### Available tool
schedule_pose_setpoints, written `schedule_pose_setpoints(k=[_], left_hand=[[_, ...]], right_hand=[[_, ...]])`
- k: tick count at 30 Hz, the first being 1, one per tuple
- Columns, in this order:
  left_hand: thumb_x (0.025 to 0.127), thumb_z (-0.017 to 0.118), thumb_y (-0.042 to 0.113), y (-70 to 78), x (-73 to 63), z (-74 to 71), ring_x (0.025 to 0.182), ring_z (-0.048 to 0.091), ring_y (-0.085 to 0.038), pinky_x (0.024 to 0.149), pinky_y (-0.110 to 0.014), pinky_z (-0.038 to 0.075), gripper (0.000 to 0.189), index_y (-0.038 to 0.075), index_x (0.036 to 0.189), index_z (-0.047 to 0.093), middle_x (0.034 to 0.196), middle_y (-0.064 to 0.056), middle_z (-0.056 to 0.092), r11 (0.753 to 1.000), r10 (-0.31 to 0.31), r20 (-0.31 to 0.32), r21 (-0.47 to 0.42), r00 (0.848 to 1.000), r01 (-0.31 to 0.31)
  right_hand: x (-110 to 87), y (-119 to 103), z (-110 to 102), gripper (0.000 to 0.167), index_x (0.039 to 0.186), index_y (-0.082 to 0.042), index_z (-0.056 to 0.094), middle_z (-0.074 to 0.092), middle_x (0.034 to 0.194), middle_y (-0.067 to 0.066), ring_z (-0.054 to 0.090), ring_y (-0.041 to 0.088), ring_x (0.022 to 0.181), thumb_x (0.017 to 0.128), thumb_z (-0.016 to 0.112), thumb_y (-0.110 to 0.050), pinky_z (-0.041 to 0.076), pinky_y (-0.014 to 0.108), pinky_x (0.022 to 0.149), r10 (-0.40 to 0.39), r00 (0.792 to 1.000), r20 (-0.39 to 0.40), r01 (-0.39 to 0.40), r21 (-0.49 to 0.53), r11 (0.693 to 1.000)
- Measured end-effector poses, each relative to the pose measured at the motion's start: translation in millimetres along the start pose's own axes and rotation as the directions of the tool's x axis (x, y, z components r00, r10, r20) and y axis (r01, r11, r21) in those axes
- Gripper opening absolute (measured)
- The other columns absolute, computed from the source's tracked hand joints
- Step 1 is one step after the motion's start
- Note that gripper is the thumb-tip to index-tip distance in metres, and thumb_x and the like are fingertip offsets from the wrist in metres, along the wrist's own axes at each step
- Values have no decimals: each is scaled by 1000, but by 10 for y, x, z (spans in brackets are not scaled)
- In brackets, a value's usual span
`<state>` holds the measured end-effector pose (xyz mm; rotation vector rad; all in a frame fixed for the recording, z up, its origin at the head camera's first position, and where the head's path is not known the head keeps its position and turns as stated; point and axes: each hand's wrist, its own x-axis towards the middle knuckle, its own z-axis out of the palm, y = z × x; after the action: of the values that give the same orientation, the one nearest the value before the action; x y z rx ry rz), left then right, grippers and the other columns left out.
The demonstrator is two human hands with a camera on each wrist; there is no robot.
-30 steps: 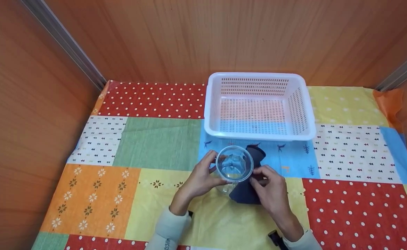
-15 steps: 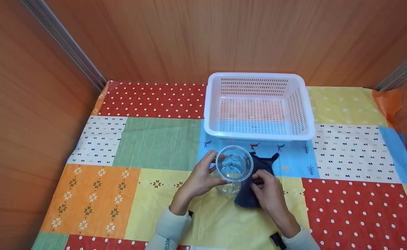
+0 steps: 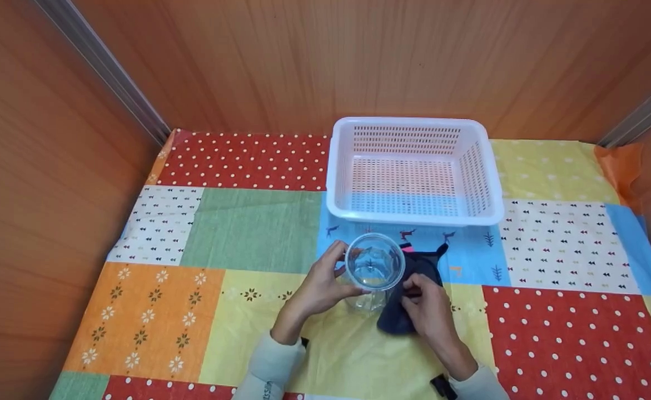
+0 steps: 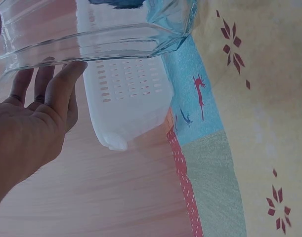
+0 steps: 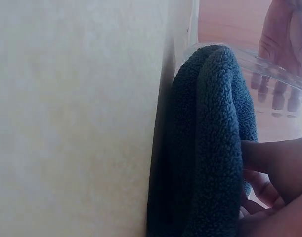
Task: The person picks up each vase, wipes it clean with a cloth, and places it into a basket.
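My left hand (image 3: 317,289) holds a clear glass jar (image 3: 371,266), its round mouth facing up toward the head camera. In the left wrist view the faceted side of the glass lies along the curled fingers (image 4: 62,89). A dark blue, fluffy cloth (image 3: 394,319) is against the jar's right side. My right hand (image 3: 433,305) pinches this cloth between thumb and fingers. At its far end the cloth shows a loop-like corner and a small pink patch. Folded over, its thick pile (image 5: 215,128) fills the middle of the right wrist view.
A white perforated plastic basket (image 3: 414,218) stands just beyond the hands, near the wooden back wall (image 3: 303,61). Wooden panels also rise at left and right. A patchwork tablecloth (image 3: 258,228) covers the table.
The cloth's far end has swung right and spread, bringing its loop-like corner and pink patch into view. My right hand has shifted slightly with it; the left hand and jar stay put.
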<state>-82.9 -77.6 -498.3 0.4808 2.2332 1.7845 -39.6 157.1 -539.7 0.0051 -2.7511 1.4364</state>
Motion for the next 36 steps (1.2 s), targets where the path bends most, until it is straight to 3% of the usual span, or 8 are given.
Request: schedule_pose_setpoints(k=[8,14,22,28,36], left_hand=[[81,91,4,3,6,2,132,53,-41,113,-60,47,62,3,132,56,132,-14,56,1000,9,2,5,1000,-9],[83,90,4,2,14,0,134,52,-43,114,-59,46,62,3,135,55,135,-15,55,1000,6,11,-14,1000,-6],[84,89,6,22,3,0,136,52,-42,114,-56,46,64,3,138,54,139,-19,54,1000,-4,18,-4,1000,4],[85,89,7,28,-11,-13,136,52,-41,114,-57,47,64,6,139,54,138,-15,54,1000,-1,14,2,1000,1],[81,90,4,31,-12,-8,132,55,-42,112,-57,49,60,5,131,56,132,-13,57,1000,5,-1,24,1000,-5]], right_hand=[[-16,-80,-36,22,92,-5,70,71,96,9,74,24,87,84,77,15,63,31,75,17,999,-47,-15,39,999],[-34,-217,-127,20,95,-2,72,72,98,10,73,20,88,85,77,14,60,21,75,-9,998,-64,18,146,989],[-82,-364,-190,20,102,0,75,72,102,12,72,14,89,87,77,13,61,18,78,-23,996,-86,46,276,960],[-82,-371,-169,23,107,0,73,74,105,13,73,13,91,87,78,11,60,18,79,-12,997,-82,35,280,959],[-71,-353,-154,35,118,0,66,74,105,11,73,20,94,87,77,13,61,20,78,-78,992,-96,101,261,960]])
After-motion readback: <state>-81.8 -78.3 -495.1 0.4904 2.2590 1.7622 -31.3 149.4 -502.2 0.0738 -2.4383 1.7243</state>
